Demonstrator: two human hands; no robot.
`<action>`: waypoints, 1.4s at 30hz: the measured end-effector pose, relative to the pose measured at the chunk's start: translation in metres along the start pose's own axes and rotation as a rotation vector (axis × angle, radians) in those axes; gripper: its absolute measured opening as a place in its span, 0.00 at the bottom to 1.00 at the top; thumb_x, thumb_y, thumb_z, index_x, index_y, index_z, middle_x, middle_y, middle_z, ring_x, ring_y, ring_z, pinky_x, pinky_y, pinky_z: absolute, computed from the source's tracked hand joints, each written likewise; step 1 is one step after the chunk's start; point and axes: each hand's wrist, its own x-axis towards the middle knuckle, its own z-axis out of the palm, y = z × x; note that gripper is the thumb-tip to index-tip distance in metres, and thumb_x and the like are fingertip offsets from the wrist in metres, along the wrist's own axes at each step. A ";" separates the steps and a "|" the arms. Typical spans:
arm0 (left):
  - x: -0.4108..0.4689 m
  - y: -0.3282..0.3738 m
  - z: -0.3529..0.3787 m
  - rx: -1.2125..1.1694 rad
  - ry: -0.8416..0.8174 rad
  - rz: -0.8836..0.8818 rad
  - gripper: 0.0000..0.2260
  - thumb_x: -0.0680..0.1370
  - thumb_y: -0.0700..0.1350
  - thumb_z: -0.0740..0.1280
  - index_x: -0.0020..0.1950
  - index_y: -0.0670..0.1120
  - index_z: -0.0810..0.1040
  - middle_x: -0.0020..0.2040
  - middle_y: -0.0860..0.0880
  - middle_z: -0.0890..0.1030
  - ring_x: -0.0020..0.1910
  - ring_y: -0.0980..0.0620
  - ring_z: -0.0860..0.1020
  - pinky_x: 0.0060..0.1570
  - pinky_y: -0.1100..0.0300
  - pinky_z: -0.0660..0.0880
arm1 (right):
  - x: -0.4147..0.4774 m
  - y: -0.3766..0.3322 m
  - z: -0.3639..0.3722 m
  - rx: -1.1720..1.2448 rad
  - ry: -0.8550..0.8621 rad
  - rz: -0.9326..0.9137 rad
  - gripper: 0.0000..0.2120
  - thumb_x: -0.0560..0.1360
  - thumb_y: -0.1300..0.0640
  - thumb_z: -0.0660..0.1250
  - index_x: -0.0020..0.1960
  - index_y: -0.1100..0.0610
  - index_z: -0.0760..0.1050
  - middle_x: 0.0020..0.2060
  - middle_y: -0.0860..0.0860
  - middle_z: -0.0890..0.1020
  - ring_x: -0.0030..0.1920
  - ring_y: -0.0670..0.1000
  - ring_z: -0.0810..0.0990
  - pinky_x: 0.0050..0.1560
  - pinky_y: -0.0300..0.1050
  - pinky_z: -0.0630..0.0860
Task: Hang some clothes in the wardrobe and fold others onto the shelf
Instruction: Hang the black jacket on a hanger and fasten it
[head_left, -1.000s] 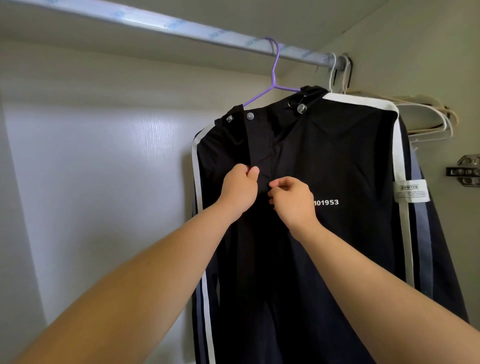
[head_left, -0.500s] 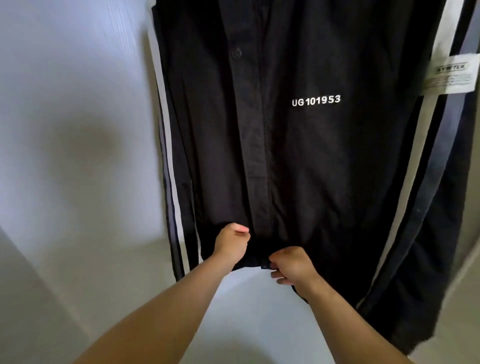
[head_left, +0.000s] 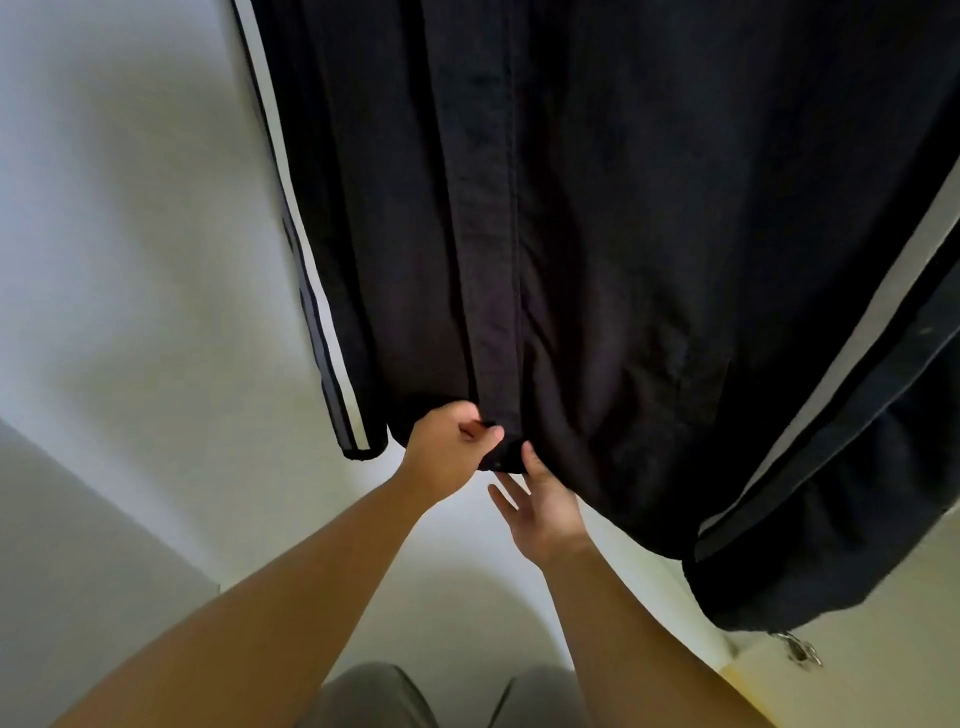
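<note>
A black jacket (head_left: 623, 234) with white and grey sleeve stripes hangs inside the wardrobe; its hanger and the rail are out of view above. My left hand (head_left: 449, 449) pinches the bottom hem at the front placket. My right hand (head_left: 540, 506) is just right of it, thumb touching the hem and the other fingers spread loosely below the cloth. The left sleeve (head_left: 332, 374) hangs straight down, while the right sleeve (head_left: 841, 493) ends in a gathered cuff low on the right.
The white wardrobe back wall (head_left: 130, 234) is on the left and the pale floor panel (head_left: 457, 582) lies below the jacket. A small metal clip (head_left: 797, 649) dangles under the right cuff. My grey trousers (head_left: 447, 696) show at the bottom edge.
My hands slid from chest height down the placket to the hem, and the view tilted down. My right hand went from a curled grip to spread fingers.
</note>
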 end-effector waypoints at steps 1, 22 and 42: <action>-0.003 -0.001 -0.003 0.032 0.002 0.018 0.09 0.75 0.49 0.72 0.39 0.47 0.78 0.34 0.54 0.82 0.38 0.56 0.80 0.43 0.63 0.75 | 0.000 0.004 -0.001 -0.004 0.004 0.023 0.18 0.77 0.50 0.71 0.65 0.54 0.77 0.58 0.51 0.84 0.58 0.54 0.83 0.59 0.52 0.79; -0.052 0.000 -0.028 0.101 0.011 0.052 0.16 0.79 0.51 0.68 0.35 0.48 0.67 0.32 0.48 0.77 0.35 0.48 0.79 0.40 0.56 0.74 | -0.070 0.056 -0.027 -0.290 -0.229 -0.033 0.10 0.76 0.55 0.72 0.54 0.61 0.82 0.52 0.53 0.85 0.62 0.53 0.80 0.61 0.51 0.76; -0.070 -0.010 -0.048 0.035 -0.049 0.078 0.09 0.71 0.46 0.78 0.46 0.50 0.80 0.40 0.54 0.84 0.38 0.54 0.83 0.51 0.50 0.81 | -0.094 0.054 -0.006 -0.070 -0.308 0.143 0.10 0.75 0.64 0.71 0.54 0.65 0.83 0.49 0.60 0.84 0.48 0.55 0.83 0.55 0.51 0.80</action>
